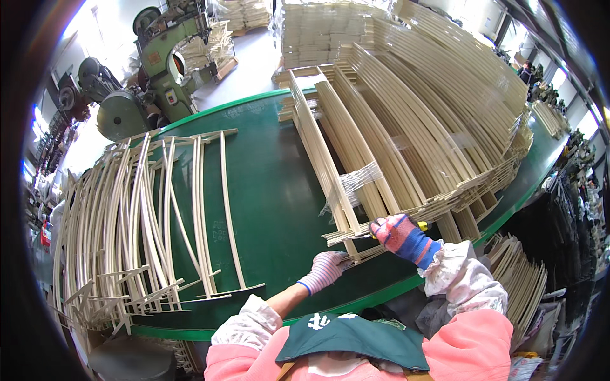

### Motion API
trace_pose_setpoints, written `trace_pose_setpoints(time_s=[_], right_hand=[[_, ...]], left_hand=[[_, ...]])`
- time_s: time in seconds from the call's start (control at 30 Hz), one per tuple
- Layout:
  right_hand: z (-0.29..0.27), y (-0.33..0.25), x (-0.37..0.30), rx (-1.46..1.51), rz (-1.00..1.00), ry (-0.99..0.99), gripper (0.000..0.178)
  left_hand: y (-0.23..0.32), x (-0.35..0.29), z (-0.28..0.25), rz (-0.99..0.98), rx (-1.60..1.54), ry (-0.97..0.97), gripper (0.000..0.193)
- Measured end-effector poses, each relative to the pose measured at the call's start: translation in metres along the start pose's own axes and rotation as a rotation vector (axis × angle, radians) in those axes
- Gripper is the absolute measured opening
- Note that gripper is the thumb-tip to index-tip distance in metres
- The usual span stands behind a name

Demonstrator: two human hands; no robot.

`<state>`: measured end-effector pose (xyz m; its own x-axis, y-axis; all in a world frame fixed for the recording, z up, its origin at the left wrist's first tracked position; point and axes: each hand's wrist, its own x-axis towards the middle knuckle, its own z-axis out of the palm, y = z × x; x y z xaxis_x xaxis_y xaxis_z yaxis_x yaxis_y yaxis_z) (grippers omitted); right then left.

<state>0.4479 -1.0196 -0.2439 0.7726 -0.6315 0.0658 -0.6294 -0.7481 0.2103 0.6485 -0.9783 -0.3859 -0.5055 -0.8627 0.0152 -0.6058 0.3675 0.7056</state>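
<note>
the bundle of wooden slats [330, 168] lies on the green table [267, 209] with its long axis running from the near edge away toward the far side, leaning a little to the left as it recedes; its near ends point at the person. clear plastic wrap [356, 181] binds it about halfway along. the left hand [324, 272], in a pink-and-white striped glove, presses against the near ends of the slats, fingers curled around them, though how firmly it grips cannot be told. the right hand [403, 238], in a red-and-blue glove, is closed around a small yellow-tipped tool [422, 225] and sits just above the same near ends, beside the left hand.

to the right of the bundle, many more curved slat bundles [438, 127] are stacked side by side, fanning toward the table's right edge. on the left part of the table lies a spread of loose thin curved strips [146, 216], their long axes also running near to far. the table has a bright green rim. beyond it stand a green machine [162, 63] and further stacks of pale wood [318, 32] on a grey workshop floor, with daylight at the edges.
</note>
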Motion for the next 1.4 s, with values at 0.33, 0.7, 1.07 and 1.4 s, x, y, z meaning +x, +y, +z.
trace_pose_setpoints(time_s=[0.33, 0.7, 1.07, 1.4], right_hand=[[-0.003, -0.023, 0.013, -0.119, -0.075, 0.083, 0.015], [-0.038, -0.063, 0.028, 0.549, -0.278, -0.378, 0.014], [-0.015, 0.069, 0.205, 0.889, 0.319, 0.106, 0.05], [0.082, 0.159, 0.477, 0.128, 0.278, -0.217, 0.031]], left_hand=[[-0.023, -0.059, -0.02, -0.088, -0.002, 0.341, 0.014], [-0.055, -0.103, -0.143, -0.279, -0.411, 0.031, 0.028], [-0.051, 0.084, -0.158, -0.481, -0.7, 0.687, 0.084], [-0.054, 0.081, -0.159, -0.426, -0.513, 0.66, 0.079]])
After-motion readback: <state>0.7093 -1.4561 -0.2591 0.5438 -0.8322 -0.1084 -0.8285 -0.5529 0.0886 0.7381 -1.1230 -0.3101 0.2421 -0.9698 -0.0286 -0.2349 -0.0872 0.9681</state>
